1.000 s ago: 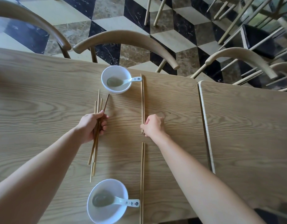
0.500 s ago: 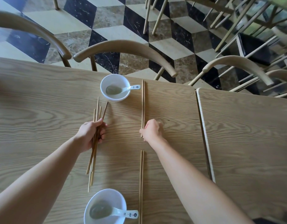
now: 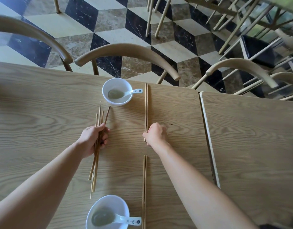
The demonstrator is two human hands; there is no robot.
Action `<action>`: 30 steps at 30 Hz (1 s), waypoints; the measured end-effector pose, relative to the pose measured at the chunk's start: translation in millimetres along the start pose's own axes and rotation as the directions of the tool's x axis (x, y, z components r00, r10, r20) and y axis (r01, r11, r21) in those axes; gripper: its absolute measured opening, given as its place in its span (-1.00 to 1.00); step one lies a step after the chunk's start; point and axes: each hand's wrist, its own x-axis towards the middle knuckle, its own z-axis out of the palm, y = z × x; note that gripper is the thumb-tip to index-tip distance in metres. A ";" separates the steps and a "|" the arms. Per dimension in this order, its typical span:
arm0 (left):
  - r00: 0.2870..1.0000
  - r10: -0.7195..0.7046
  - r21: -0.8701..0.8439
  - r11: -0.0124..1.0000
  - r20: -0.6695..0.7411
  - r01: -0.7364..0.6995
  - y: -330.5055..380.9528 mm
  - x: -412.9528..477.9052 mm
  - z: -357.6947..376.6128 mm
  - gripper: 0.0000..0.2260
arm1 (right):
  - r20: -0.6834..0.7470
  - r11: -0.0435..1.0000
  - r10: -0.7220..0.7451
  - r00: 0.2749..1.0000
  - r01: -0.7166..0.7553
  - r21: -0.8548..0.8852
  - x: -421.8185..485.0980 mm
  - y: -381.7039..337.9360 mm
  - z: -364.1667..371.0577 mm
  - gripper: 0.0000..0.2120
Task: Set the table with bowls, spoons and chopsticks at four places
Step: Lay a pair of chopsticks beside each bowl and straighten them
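On the pale wooden table (image 3: 43, 113), the left hand (image 3: 93, 139) was curled around a loose bundle of light wooden chopsticks (image 3: 97, 152). The right hand (image 3: 155, 133), fingers curled down, touched the near end of a laid pair of chopsticks (image 3: 146, 109) at 3 o'clock of the far white bowl (image 3: 117, 91) holding a white ceramic spoon (image 3: 126, 93). A second pair (image 3: 144, 190) lay at 3 o'clock of the near white bowl (image 3: 107, 212), whose white spoon (image 3: 119, 219) pointed right.

This looks like a restaurant dining room. Two wooden tables (image 3: 241, 138) stand pushed together, with many matching curved-back chairs (image 3: 126, 52) on a patterned marble floor (image 3: 142, 30).
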 end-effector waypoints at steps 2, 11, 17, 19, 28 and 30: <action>1.000 0.000 -0.001 1.000 -0.003 0.000 0.3 -0.6 0.3 -0.70 | 0.001 1.000 -0.004 1.000 0.004 0.007 0.2 0.8 -0.5 -0.88; 1.000 -0.012 -0.006 1.000 -0.005 0.012 1.2 -1.9 1.5 -0.70 | -0.017 0.999 0.002 1.000 -0.002 0.034 2.1 4.6 2.5 -0.88; 1.000 -0.006 -0.011 1.000 -0.003 0.006 0.6 -1.5 0.9 -0.70 | -0.017 1.000 -0.013 1.000 0.013 0.024 0.5 6.1 2.8 -0.88; 1.000 -0.004 -0.012 1.000 -0.005 0.004 0.1 -1.0 0.4 -0.70 | -0.014 0.999 -0.014 1.000 0.014 0.030 0.6 6.0 2.9 -0.88; 1.000 0.005 -0.001 1.000 -0.013 -0.005 -1.7 2.1 -2.3 -0.69 | -0.025 0.996 0.030 0.999 -0.027 0.087 -1.1 11.1 3.5 -0.78; 1.000 0.011 0.003 1.000 -0.027 -0.011 -1.7 0.9 -1.3 -0.69 | -0.035 0.995 0.046 0.998 -0.043 0.090 -5.8 17.7 2.3 -0.79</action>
